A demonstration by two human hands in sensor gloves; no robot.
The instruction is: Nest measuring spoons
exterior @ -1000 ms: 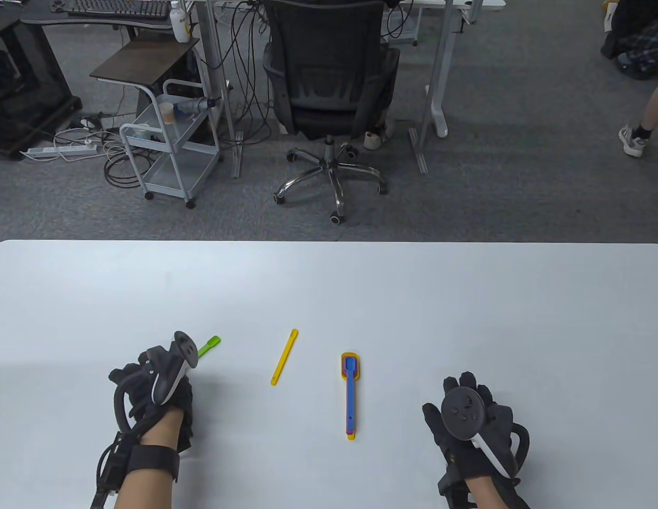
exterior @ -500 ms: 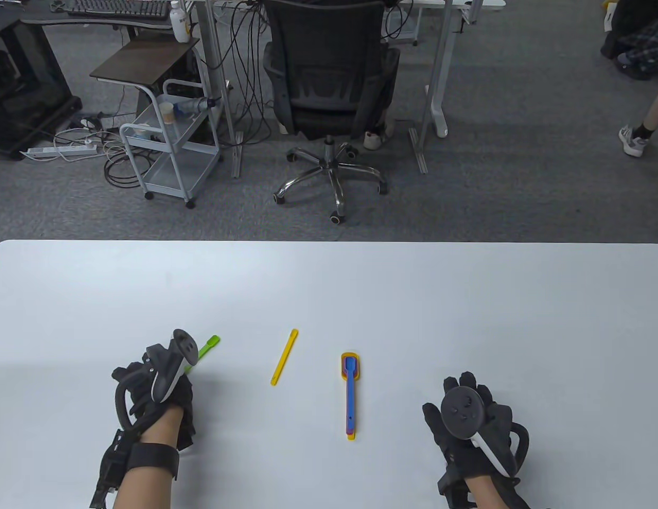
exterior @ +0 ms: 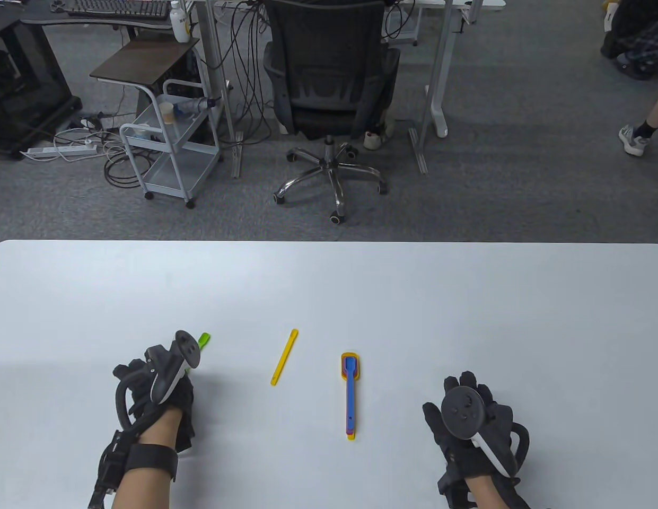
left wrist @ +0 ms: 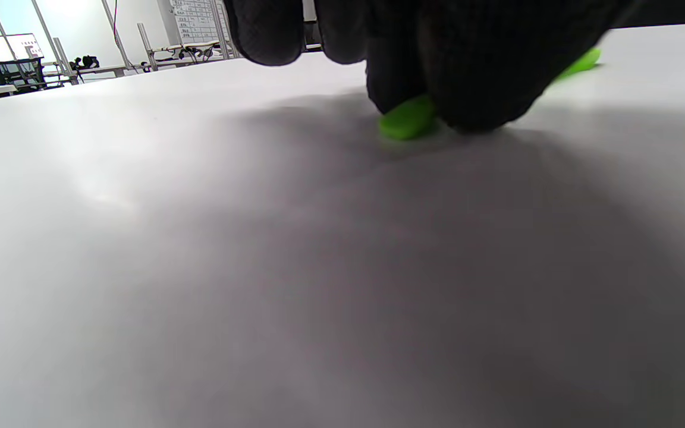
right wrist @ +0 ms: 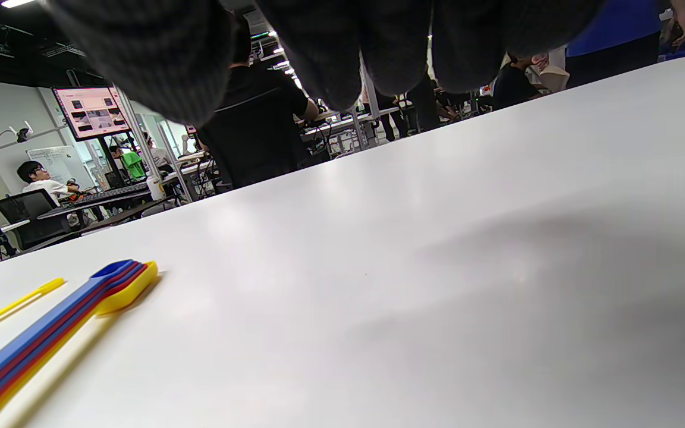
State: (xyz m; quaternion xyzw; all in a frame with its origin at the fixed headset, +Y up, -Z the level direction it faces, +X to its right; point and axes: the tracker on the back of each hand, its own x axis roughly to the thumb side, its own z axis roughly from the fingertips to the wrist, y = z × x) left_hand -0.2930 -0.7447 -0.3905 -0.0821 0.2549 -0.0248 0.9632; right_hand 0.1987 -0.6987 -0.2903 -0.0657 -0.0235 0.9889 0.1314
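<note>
On the counter [exterior: 329, 286], left side, the left hand [exterior: 156, 382] grips the green spoon [exterior: 203, 340] against the surface; the thin yellow spoon [exterior: 284, 357] lies mid-counter, near the nested blue-red-yellow stack [exterior: 350, 395]; the right hand [exterior: 469, 419] rests flat, fingers loose, holding nothing.

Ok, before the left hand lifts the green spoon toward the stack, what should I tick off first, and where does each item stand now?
1. Left hand on the green spoon: ok, fingers press it against the table.
2. Green spoon off the table: not ok, it lies on the surface.
3. Nested stack undisturbed, blue on top: ok.
4. Yellow spoon apart from the stack and from both hands: ok.
5. Right hand away from the stack: ok, it holds nothing.
6. Firmness of the grip on the green spoon: cannot tell, fingers hide it.
</note>
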